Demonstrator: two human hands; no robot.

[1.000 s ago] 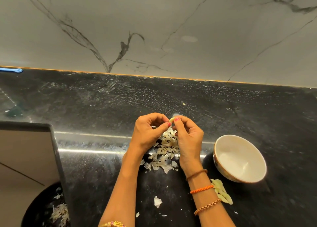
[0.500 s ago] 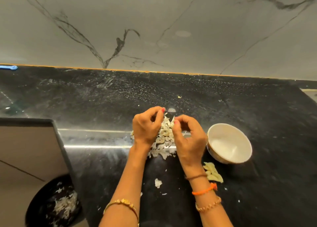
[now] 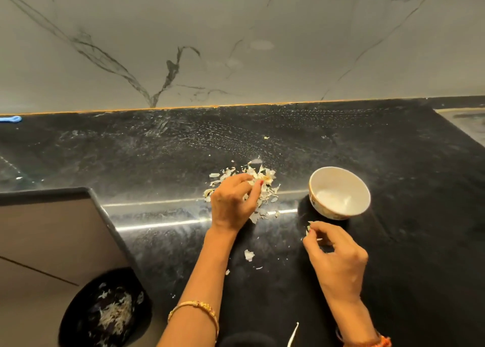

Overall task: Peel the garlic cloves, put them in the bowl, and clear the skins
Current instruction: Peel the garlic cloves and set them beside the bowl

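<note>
A heap of papery garlic skins (image 3: 267,179) lies on the black counter (image 3: 131,158). My left hand (image 3: 232,202) rests on the heap's near side, its fingers curled into the skins. To the right stands a white bowl (image 3: 313,197) with nothing plainly showing inside. Just below it, my right hand (image 3: 337,257) hovers low over the counter and pinches a small pale garlic clove (image 3: 308,227) between thumb and fingertips. The peeled cloves that lay there earlier are hidden under this hand.
A black bin (image 3: 78,318) with skins in it sits below the counter edge at the lower left, beside a brown cabinet front (image 3: 47,236). Stray skin bits (image 3: 249,255) lie near my arms. A blue object (image 3: 10,119) rests at the back left.
My hands have separated. The right hand dropped away to the right, below the bowl, with a pale piece; the left hand sank onto the skin heap.
</note>
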